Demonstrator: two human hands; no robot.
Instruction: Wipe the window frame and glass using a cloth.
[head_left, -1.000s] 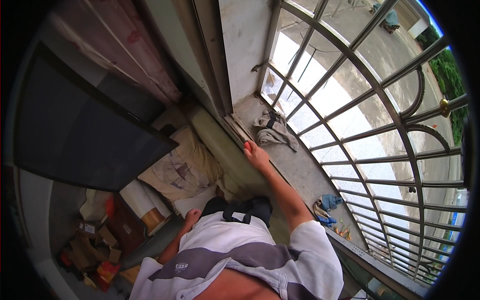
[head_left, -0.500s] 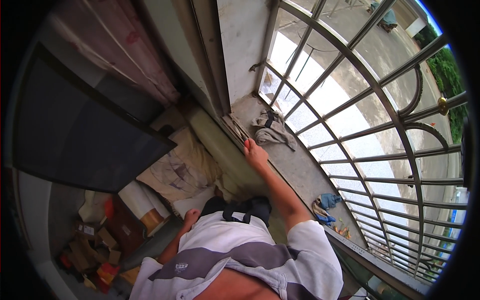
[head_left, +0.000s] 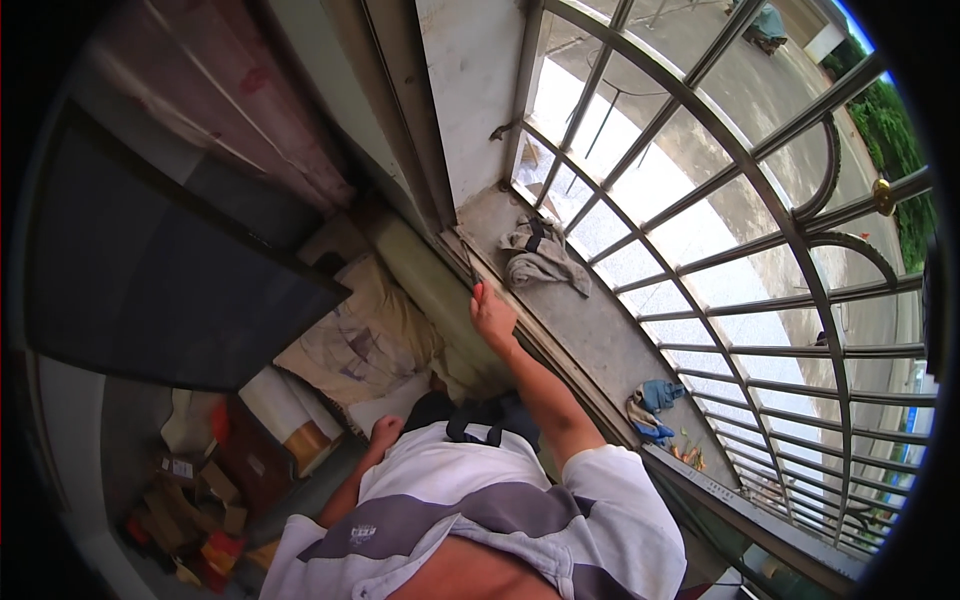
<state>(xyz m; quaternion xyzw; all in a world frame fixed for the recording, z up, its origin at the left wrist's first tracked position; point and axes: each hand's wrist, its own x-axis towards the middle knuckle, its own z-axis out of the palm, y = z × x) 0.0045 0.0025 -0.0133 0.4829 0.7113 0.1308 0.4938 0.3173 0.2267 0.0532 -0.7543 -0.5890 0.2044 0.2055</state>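
My right hand (head_left: 494, 318) is closed round a thin tool (head_left: 472, 268) with a narrow dark shaft and a bit of red at the grip; its exact kind is too small to tell. The shaft points away from me along the window's sill track (head_left: 505, 297), close to the frame's upright (head_left: 418, 130). I cannot tell whether its tip touches the track. My left hand (head_left: 385, 432) is held low at my left side with its fingers curled, and nothing shows in it.
Metal window bars (head_left: 690, 300) curve along the right, beyond a ledge with a crumpled grey cloth (head_left: 545, 258) and a blue cloth (head_left: 657, 397). A dark flat panel (head_left: 180, 260) stands left, above bedding (head_left: 350, 330). Cardboard boxes (head_left: 205, 490) lie lower left.
My right hand has shifted slightly left and toward me with the thin tool, from over the track to its inner edge. My left hand stays where it was.
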